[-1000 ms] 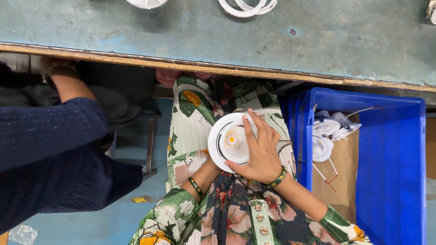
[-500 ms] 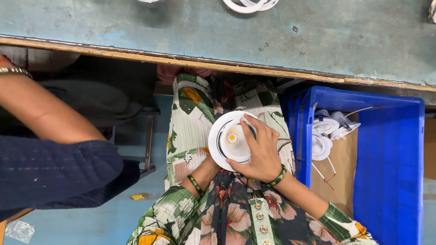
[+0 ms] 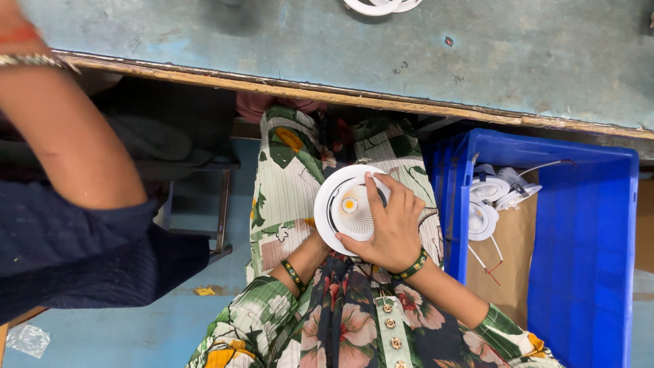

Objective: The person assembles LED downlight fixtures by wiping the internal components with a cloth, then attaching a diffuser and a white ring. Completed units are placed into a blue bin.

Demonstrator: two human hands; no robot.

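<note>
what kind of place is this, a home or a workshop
Likely a small light-fitting assembly workshop: the right hand covers a round white downlight over the lap, more lamps lie in a blue crate, beside a worn workbench.

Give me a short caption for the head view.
Both hands, right hand on top, hold a round white downlight over the lap beside a blue crate.

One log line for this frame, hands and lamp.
right hand: over round white downlight on lap | left hand: hidden beneath lamp | blue crate: more lamps | co-worker's arm: left
</note>
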